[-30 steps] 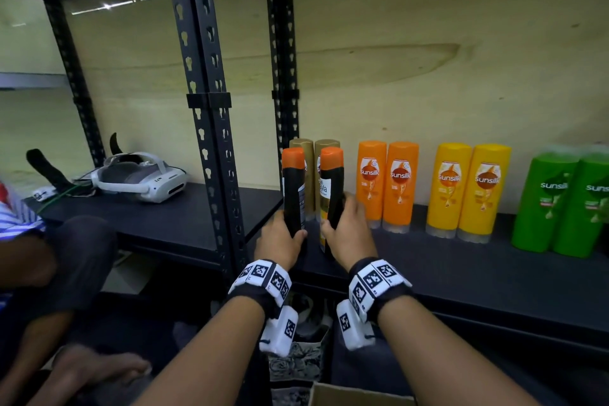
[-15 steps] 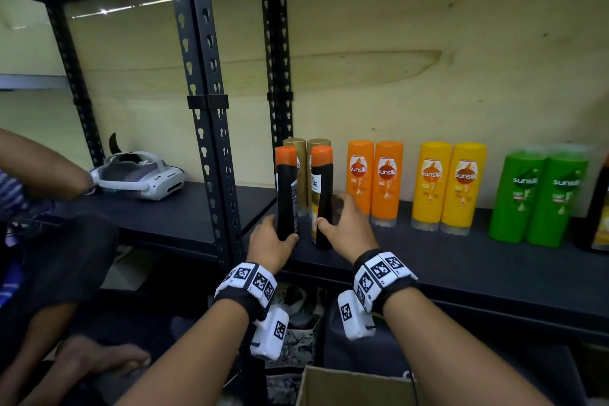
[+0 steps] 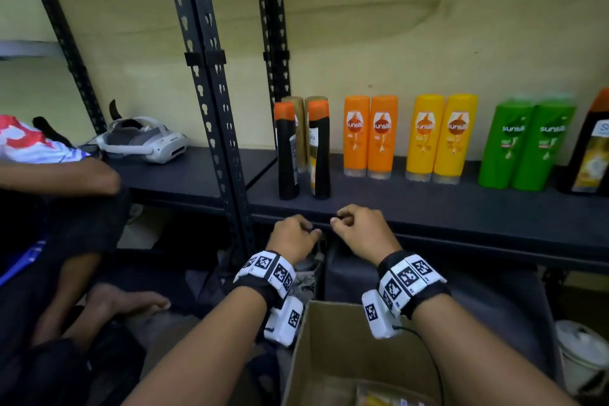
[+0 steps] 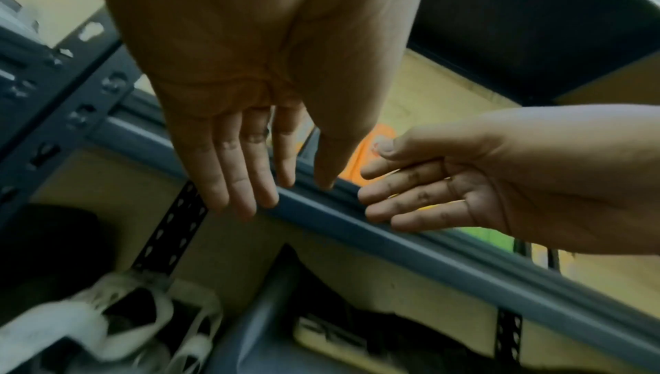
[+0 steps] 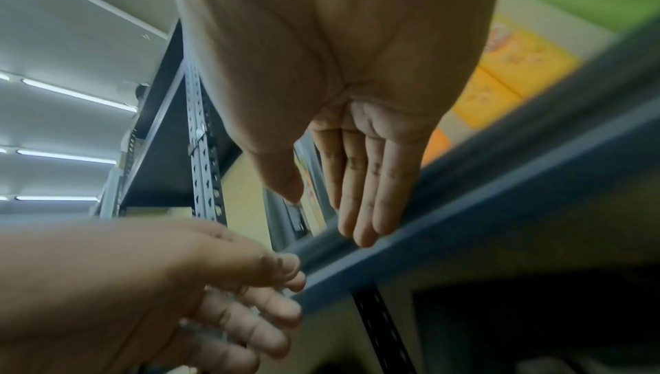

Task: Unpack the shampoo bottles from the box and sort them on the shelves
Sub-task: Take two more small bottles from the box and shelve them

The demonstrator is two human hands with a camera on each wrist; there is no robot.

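Both hands empty, just in front of the shelf's front edge and side by side: left hand [image 3: 291, 237] with fingers loose and lightly bent, right hand [image 3: 361, 232] the same, neither holding a thing. In the wrist views, fingers of each hand fairly straight and spread, tips close to the grey front lip of the shelf [image 3: 428, 208]; touching it or just short of it, cannot tell. On the shelf, two black bottles with orange caps upright and free of the hands, the left one [image 3: 287, 155] and the right one [image 3: 319, 152], a narrow gap between them, near the front of the board. Right behind them, two gold bottles [image 3: 301, 128], mostly hidden. Further right along the back, a pair of orange bottles [image 3: 369, 137] touching each other, then a pair of yellow bottles [image 3: 440, 138], then a pair of green bottles [image 3: 525, 145], then part of a dark bottle with an orange cap [image 3: 593, 148] at the picture's edge. Below the wrists, an open cardboard box [image 3: 316, 356], something yellow showing inside at the bottom edge. On the neighbouring shelf to the left, past the black slotted post [image 3: 211, 92], a white headset [image 3: 145, 140]. At far left, another person's arm [image 3: 56, 178] and bare foot [image 3: 125, 301].
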